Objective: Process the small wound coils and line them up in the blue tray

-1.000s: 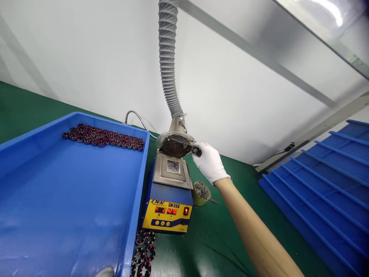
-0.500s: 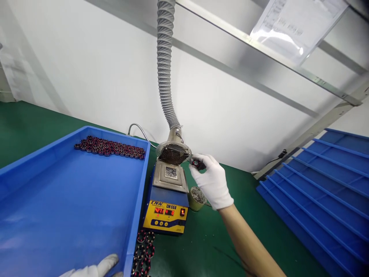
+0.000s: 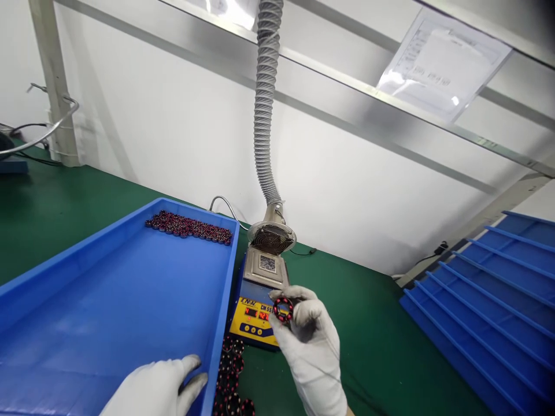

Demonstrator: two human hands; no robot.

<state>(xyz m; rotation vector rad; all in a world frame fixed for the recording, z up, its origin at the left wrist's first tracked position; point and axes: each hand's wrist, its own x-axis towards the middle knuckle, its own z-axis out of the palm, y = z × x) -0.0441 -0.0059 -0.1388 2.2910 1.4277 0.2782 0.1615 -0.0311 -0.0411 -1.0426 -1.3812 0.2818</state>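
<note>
The white-gloved right hand (image 3: 312, 341) is pinching a small black ring with red segments (image 3: 289, 311) between thumb and fingertips, and the ring is hanging in front of the right part of the box-shaped blue metal machine with a yellow front panel (image 3: 260, 292). Because only fingertips in cloth are gripping it, the ring could be slipping at any jolt and dropping onto the bench before the machine. The small silvery square surface (image 3: 267, 264) on top of the machine is probably running hot, judging by the red digits showing on the panel, so a glove straying onto it could be scorching. The white-gloved left hand (image 3: 156, 384) is hovering to the near left of the machine with thumb and forefinger spread and nothing showing between them; whether it is touching plastic, I cannot tell. A careless sweep there could be scattering the loose black-and-red rings (image 3: 229, 375) that are lying just in front of the machine. Left of the machine, a large shallow blue plastic tray (image 3: 151, 289) is holding a packed layer of dark red-and-black rings (image 3: 191, 227) along its far end.
</note>
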